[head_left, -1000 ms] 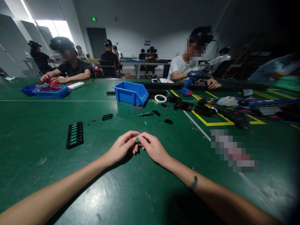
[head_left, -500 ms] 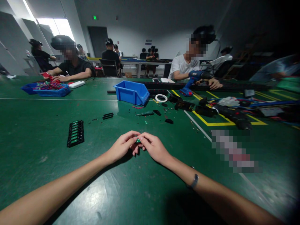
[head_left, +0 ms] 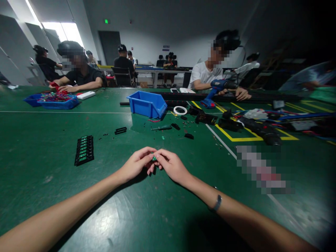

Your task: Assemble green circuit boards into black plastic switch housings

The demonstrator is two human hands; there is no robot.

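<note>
A small green circuit board [head_left: 154, 158] is pinched between my two hands just above the green table, mostly covered by fingers. My left hand [head_left: 138, 163] grips it from the left, thumb and fingertips closed. From the other side my right hand [head_left: 172, 165] holds it, its thumb lying over the board. Whether a black frame surrounds the board I cannot tell. To the left lies a row of black holders with green boards [head_left: 84, 150]. Two black frame pieces [head_left: 120, 130] rest beyond my left hand, and a screwdriver [head_left: 162, 128] lies ahead of both hands.
A blue bin [head_left: 147, 105] stands at centre back, beside a white ring [head_left: 180, 110]. Small screws and black parts are scattered nearby. A blue cordless drill [head_left: 214, 92] and a dark power tool [head_left: 262, 129] are on the right. Two co-workers sit across the table.
My hands stay almost in place around the board. The view has shifted very slightly; nothing on the table has visibly moved.
</note>
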